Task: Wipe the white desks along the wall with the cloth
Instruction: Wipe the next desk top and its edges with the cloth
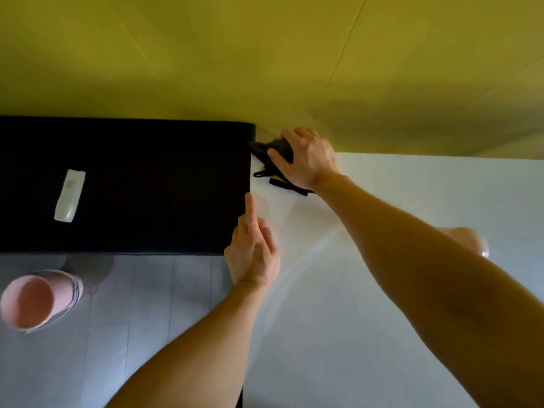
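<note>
A: Cloth position?
B: Dark cloth (276, 148) sits bunched at the far left corner of the white worktop (412, 201), against the yellow wall (235, 54) and touching the edge of the black worktop (132, 178). A dark strap trails out below the hand.
A: Right grip?
B: Right hand (306, 160) on top, fingers and thumb curled round the cloth; grip closed on it.
A: Left?
B: Left hand (253, 254) holds nothing. Index finger (250, 207) straight, lying along the seam between the two worktops; other fingers loosely curled.
A: Surroundings?
B: White remote control (70, 195) lies on the black worktop. Pink bin (35, 298) stands on the tiled floor (132, 319).
</note>
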